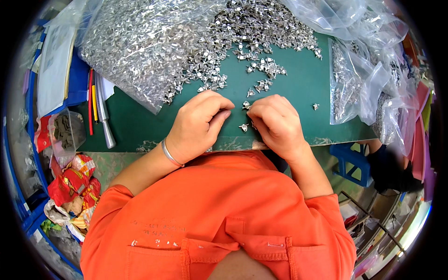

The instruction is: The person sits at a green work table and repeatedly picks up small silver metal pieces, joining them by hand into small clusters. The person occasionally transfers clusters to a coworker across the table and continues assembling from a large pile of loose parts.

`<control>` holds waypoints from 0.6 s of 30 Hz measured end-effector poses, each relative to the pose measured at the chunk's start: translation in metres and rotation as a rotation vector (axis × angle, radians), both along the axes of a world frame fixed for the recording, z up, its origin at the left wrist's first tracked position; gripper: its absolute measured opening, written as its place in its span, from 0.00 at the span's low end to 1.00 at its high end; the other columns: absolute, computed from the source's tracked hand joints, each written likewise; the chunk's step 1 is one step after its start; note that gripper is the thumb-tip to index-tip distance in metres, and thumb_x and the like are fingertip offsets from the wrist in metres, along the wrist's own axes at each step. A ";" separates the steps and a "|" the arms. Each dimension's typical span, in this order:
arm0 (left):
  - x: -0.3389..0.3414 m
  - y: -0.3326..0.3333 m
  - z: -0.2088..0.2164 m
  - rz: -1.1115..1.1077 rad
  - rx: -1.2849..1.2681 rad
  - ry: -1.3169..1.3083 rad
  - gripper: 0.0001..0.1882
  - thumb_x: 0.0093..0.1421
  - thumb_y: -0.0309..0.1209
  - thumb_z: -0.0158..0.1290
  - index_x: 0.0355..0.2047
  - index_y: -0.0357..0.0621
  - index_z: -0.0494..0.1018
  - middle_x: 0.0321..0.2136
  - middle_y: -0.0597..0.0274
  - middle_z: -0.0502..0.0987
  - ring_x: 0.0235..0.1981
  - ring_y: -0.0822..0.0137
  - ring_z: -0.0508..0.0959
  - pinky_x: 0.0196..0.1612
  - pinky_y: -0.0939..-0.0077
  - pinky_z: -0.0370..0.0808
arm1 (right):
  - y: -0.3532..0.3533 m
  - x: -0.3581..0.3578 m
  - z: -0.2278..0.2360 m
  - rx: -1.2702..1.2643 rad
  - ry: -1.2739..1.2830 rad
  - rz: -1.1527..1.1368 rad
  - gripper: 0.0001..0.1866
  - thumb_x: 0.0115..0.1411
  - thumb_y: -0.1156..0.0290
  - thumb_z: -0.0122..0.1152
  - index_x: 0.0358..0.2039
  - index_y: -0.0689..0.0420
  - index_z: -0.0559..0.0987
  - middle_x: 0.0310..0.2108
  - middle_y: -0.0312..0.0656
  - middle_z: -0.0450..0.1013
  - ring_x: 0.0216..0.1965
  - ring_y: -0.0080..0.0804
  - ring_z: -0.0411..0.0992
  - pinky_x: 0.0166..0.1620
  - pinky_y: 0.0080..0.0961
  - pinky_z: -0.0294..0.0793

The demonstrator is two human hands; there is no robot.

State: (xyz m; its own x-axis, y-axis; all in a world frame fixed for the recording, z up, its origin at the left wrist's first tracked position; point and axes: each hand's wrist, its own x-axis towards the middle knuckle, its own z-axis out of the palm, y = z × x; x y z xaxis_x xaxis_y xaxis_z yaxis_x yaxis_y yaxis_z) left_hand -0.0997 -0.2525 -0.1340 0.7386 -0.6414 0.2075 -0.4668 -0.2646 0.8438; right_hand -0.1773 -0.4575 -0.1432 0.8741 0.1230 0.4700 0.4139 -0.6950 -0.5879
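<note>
Hand, left [198, 116]: fingers curled, thumb and forefinger tips close together; anything gripped cannot be told. Hand, right [279, 123]: curled, fingertips just beside small silver winged metal pieces [243, 127]; its hold, partly hidden, cannot be told. Loose pile [275, 28] of same: far on green bench [298, 79].

Left grip [199, 120] and right grip [276, 122] above green bench [301, 77], fingers curled. Small metal part [243, 127] between grips. Loose metal heap [268, 23] beyond both; clear part-filled bag [135, 51] beyond left grip.
</note>
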 end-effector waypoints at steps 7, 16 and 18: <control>0.001 -0.017 0.000 -0.067 0.115 -0.191 0.14 0.55 0.21 0.63 0.43 0.40 0.77 0.36 0.57 0.76 0.32 0.58 0.78 0.35 0.68 0.76 | -0.003 -0.003 0.003 0.098 0.068 -0.162 0.09 0.50 0.80 0.69 0.31 0.57 0.78 0.31 0.40 0.77 0.33 0.42 0.75 0.38 0.35 0.74; 0.003 -0.023 -0.008 -0.139 0.031 -0.186 0.09 0.52 0.16 0.59 0.33 0.41 0.74 0.33 0.58 0.76 0.35 0.54 0.78 0.37 0.63 0.76 | 0.001 -0.004 -0.008 0.160 0.053 -0.045 0.11 0.48 0.86 0.65 0.30 0.57 0.76 0.32 0.40 0.77 0.33 0.42 0.74 0.39 0.34 0.75; 0.003 -0.021 -0.010 -0.181 0.002 -0.186 0.09 0.51 0.15 0.57 0.31 0.40 0.74 0.33 0.58 0.77 0.34 0.54 0.77 0.37 0.63 0.76 | -0.003 -0.005 -0.005 0.158 0.069 -0.012 0.11 0.49 0.86 0.66 0.31 0.58 0.77 0.32 0.40 0.78 0.33 0.42 0.75 0.39 0.33 0.75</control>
State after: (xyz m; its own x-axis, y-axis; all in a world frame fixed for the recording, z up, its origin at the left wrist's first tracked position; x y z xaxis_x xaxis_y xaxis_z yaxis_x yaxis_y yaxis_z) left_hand -0.0968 -0.2737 -0.1438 0.5607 -0.7604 0.3278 -0.6541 -0.1641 0.7384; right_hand -0.1822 -0.4608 -0.1486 0.9060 0.0418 0.4212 0.3608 -0.5964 -0.7171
